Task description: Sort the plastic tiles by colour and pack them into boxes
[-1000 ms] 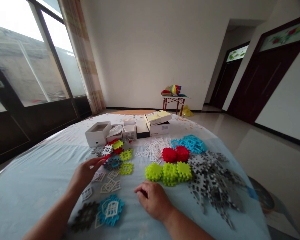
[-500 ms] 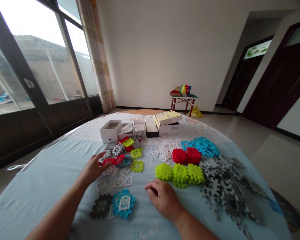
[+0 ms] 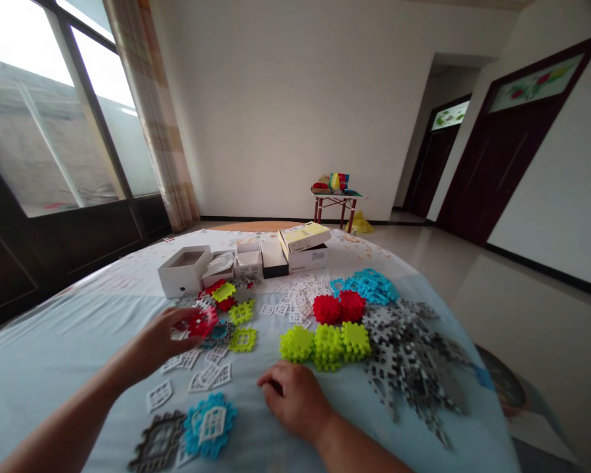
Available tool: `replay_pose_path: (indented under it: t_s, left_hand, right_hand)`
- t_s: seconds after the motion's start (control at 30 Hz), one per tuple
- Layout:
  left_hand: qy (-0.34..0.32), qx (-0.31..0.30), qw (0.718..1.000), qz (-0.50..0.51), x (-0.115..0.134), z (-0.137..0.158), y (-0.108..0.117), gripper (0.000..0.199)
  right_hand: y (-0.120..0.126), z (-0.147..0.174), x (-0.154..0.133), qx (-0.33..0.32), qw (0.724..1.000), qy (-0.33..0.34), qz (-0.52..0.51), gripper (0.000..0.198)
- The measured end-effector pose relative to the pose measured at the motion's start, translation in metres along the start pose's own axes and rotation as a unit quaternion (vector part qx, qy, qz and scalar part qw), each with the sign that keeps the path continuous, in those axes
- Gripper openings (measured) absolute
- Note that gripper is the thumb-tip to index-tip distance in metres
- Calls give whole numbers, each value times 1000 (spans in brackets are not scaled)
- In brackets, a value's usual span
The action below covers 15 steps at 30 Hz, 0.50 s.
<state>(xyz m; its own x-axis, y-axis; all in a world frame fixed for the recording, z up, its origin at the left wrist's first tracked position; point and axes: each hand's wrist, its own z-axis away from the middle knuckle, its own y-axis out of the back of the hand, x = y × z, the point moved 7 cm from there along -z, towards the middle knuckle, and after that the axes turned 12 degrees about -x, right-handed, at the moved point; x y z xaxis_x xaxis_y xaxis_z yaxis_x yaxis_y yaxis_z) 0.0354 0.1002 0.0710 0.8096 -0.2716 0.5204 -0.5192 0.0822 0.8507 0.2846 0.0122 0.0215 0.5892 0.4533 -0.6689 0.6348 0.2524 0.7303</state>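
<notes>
My left hand (image 3: 150,345) grips a red notched building piece (image 3: 204,322) between thumb and fingers, over the mixed pieces at the left. By it lie a blue piece (image 3: 220,333), lime green pieces (image 3: 243,339) and white window inserts (image 3: 209,377). My right hand (image 3: 295,399) rests on the cloth with its fingers curled in and nothing visible in them. Just beyond it are stacked lime green pieces (image 3: 296,343). Nearer me, a blue gear-edged piece (image 3: 207,439) with a white insert on it lies beside a dark grey piece (image 3: 158,443).
White boxes (image 3: 182,276) and a yellow-topped box (image 3: 305,236) stand across the table. Red stacks (image 3: 339,307), a blue pile (image 3: 373,287), a grey pile (image 3: 411,351) and scattered white inserts (image 3: 298,294) lie to the right. The table's curved edge runs along the right.
The red piece has been lifted from the left pile in my left hand. My right hand stays curled on the cloth. The whole view has swung to the right.
</notes>
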Motion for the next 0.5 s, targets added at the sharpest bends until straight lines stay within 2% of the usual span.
replay_pose_path:
  t_s: [0.13, 0.23, 0.3, 0.37, 0.5]
  left_hand:
    - [-113, -46, 992, 19, 101, -27, -28, 57]
    - [-161, -85, 983, 27, 159, -57, -63, 57]
    - [-180, -118, 976, 35, 185, -78, -86, 59]
    - [-185, -123, 975, 24, 202, -98, -104, 60]
    - [-187, -118, 975, 14, 221, -125, -125, 66]
  right_hand:
    - [0, 0, 1, 1, 1000, -5, 25, 21]
    - [1, 0, 0, 3, 1000, 3, 23, 22]
    - [1, 0, 0, 3, 1000, 7, 19, 23]
    - [1, 0, 0, 2, 1000, 6, 18, 23]
    - [1, 0, 0, -6, 1000, -10, 27, 22]
